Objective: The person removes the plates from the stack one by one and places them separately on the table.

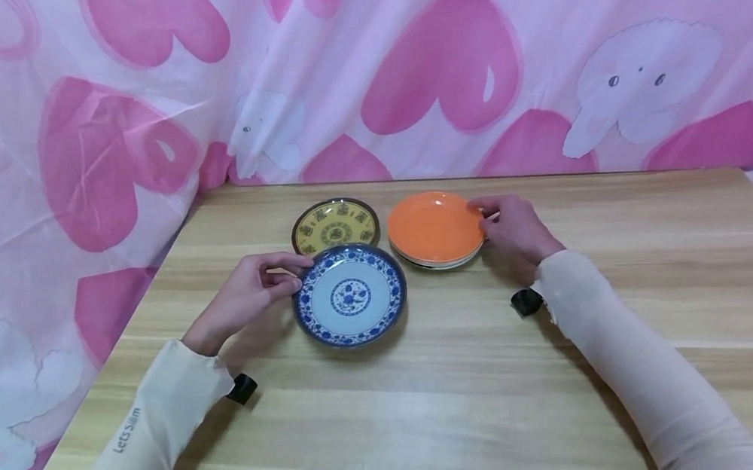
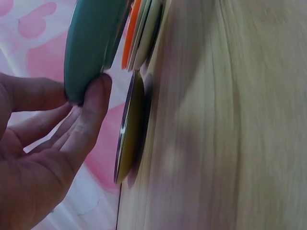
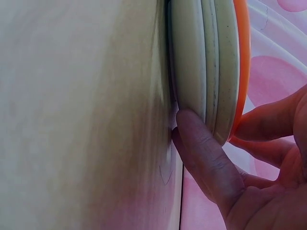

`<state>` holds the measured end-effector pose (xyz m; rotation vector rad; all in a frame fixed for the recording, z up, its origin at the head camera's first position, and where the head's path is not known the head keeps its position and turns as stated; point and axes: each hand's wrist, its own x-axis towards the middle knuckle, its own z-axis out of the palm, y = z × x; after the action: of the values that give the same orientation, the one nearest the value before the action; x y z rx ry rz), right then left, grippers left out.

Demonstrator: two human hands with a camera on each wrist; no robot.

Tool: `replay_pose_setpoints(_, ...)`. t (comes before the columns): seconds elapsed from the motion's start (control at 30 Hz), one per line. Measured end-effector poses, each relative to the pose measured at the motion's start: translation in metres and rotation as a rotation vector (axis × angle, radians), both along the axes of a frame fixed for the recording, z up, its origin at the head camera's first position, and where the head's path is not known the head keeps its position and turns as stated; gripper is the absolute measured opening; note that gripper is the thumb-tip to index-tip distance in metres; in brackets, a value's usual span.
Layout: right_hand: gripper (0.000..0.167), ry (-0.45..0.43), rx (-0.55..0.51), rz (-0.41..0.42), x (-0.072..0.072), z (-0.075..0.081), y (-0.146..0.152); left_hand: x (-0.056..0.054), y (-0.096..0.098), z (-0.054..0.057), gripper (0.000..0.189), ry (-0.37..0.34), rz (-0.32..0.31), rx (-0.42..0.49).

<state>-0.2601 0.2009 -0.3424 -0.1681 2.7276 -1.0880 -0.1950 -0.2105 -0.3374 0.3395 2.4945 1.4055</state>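
My left hand (image 1: 249, 296) pinches the left rim of a blue-and-white patterned plate (image 1: 351, 298). In the left wrist view this plate's greenish underside (image 2: 93, 43) is raised off the tabletop. Just behind it a yellow plate with a dark rim (image 1: 336, 220) lies on the table, its near part hidden. To the right sits a stack of plates, an orange plate (image 1: 435, 225) on top and pale plates (image 3: 189, 57) beneath. My right hand (image 1: 519, 229) grips the stack's right edge, with fingers at the orange rim and at the lower pale plates.
The wooden table (image 1: 394, 415) extends in front of the plates and to both sides. A pink and white curtain (image 1: 306, 68) with hearts and animal figures hangs along its back and left edges. Black wrist devices (image 1: 527, 302) show beneath both sleeves.
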Motion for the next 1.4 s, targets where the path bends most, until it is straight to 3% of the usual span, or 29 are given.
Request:
replay_pose_setpoints(0.43, 0.05, 0.008, -0.007, -0.029, 0.008, -0.002, 0.002, 0.005, -0.016, -0.009, 0.034, -0.023, -0.104, -0.06)
replay_pose_setpoints(0.77, 0.05, -0.007, -0.005, -0.033, 0.009, -0.001, 0.002, 0.003, -0.021, -0.013, 0.036, -0.03, -0.136, -0.084)
replay_pose_setpoints(1.4, 0.05, -0.017, -0.016, -0.028, 0.008, 0.0, 0.001, -0.001, -0.024, -0.009, 0.034, 0.021, -0.2, -0.192)
